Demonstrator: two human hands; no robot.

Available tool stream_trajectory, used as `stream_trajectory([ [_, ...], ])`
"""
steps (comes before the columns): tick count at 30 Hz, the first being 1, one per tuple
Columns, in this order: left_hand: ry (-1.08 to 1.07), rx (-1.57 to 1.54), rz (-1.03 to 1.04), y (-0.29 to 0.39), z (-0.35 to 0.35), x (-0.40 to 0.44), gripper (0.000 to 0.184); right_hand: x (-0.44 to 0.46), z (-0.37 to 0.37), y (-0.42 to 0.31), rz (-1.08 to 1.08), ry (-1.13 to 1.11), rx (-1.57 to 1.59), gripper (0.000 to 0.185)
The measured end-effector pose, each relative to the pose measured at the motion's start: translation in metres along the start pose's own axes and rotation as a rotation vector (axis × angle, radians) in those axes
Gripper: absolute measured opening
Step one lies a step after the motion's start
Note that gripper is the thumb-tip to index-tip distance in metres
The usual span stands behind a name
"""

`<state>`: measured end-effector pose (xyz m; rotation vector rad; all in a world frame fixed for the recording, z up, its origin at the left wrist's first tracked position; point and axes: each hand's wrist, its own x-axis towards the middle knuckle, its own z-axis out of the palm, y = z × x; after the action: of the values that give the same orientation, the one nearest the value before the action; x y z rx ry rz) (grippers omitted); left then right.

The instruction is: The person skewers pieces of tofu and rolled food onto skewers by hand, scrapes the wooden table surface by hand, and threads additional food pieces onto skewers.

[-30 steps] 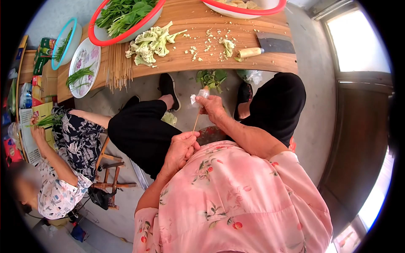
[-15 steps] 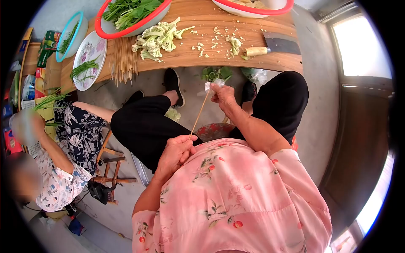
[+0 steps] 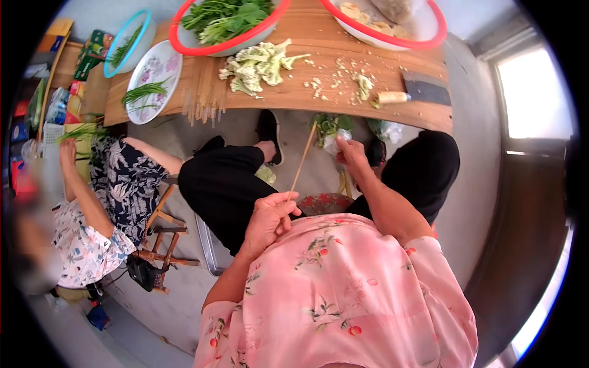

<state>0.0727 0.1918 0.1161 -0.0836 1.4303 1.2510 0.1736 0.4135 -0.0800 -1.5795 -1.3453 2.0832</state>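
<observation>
Left hand (image 3: pixel 270 219): pinching wooden skewer (image 3: pixel 302 161) near its lower end.
Skewer: slants away, far tip left of right hand (image 3: pixel 352 154).
Right hand: closed on crumpled plastic (image 3: pixel 332 145).
Worktop (image 3: pixel 285 102): cauliflower (image 3: pixel 259 69), crumbs, cleaver (image 3: pixel 423 90).
Oval plate (image 3: pixel 167 64): green stalks.
Left red-rimmed bowl (image 3: pixel 226 49): leafy greens.
Right red-rimmed bowl (image 3: pixel 392 42): pale slices.

Kitchen-like room: cleaver (image 3: pixel 423 89), cut cauliflower (image 3: pixel 254 67)
</observation>
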Motion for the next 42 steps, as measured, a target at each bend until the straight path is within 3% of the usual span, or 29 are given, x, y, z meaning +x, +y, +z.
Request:
stream_trajectory([
  [2,-0.018,0.022,0.055,0.006,-0.003,-0.002,0.032,0.013,-0.006,0.004,0.066,-0.086,0.008,0.043],
  [8,0.131,-0.053,0.363,0.052,-0.024,-0.018,0.036,0.014,-0.007,0.003,0.11,0.01,-0.03,0.029],
  [13,0.572,0.083,0.69,0.118,-0.089,-0.024,0.025,0.019,-0.013,0.017,0.131,0.006,0.008,0.021],
  [16,0.769,0.239,0.607,0.133,-0.141,0.011,0.021,0.018,-0.016,0.024,0.126,-0.018,0.014,0.018],
  [20,0.839,0.176,0.668,0.126,-0.194,0.097,0.02,0.006,-0.019,0.023,0.139,0.027,-0.026,0.019],
  [22,0.946,0.409,0.742,0.122,-0.227,0.151,0.018,0.007,-0.024,0.028,0.149,0.043,-0.016,0.02],
  [24,0.956,0.435,0.82,0.126,-0.25,0.195,0.017,0.006,-0.025,0.026,0.165,0.064,-0.03,0.02],
  [26,1.025,0.699,0.689,0.156,-0.227,0.186,0.019,0.002,-0.025,0.026,0.175,0.072,-0.039,0.021],
  [30,1.107,0.762,0.539,0.192,-0.212,0.202,0.027,0.0,-0.029,0.028,0.174,0.107,-0.121,0.021],
  [32,1.017,0.772,0.855,0.197,-0.208,0.21,0.035,0.002,-0.032,0.032,0.17,0.091,-0.146,0.02],
  [34,1.136,0.834,0.99,0.193,-0.21,0.225,0.037,0.006,-0.033,0.033,0.203,0.073,-0.139,0.022],
  [37,1.121,0.828,1.038,0.185,-0.193,0.194,0.032,0.019,-0.034,0.038,0.188,0.013,-0.169,0.022],
  [39,0.896,0.791,1.08,0.16,-0.185,0.173,0.029,0.02,-0.037,0.038,0.179,-0.001,-0.204,0.022],
  [42,0.905,0.716,1.147,0.098,-0.182,0.157,0.024,0.028,-0.035,0.039,0.094,-0.096,-0.245,0.02],
])
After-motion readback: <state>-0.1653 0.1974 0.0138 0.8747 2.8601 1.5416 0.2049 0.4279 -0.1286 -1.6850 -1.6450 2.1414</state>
